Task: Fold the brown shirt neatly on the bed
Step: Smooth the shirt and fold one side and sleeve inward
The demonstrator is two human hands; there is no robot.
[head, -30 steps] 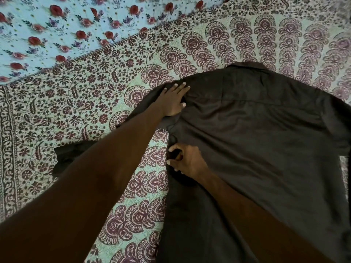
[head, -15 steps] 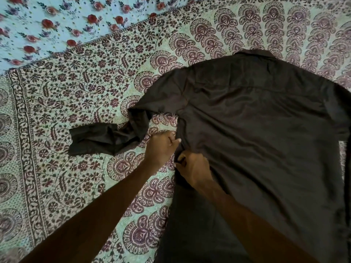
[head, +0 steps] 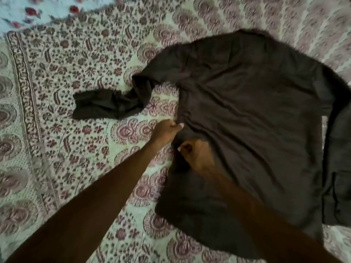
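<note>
The brown shirt [head: 247,114] lies spread back-up on the patterned bedspread [head: 76,149], collar at the far side. Its left sleeve [head: 106,104] lies crumpled and bent out to the left. The right sleeve [head: 340,168] is folded down along the shirt's right edge. My left hand [head: 167,130] pinches the shirt's left side seam just below the armpit. My right hand [head: 191,154] grips the same edge a little lower, fingers curled into the cloth. Wrinkles fan out from both grips.
A light blue sheet with red roses [head: 28,12] shows at the far left corner. The bedspread's dark border band [head: 24,76] runs down the left side. Open bedspread lies left of the shirt.
My left hand left the shoulder and came down to the side seam beside my right hand. The view has shifted, and the shirt's left edge is now bunched between both hands.
</note>
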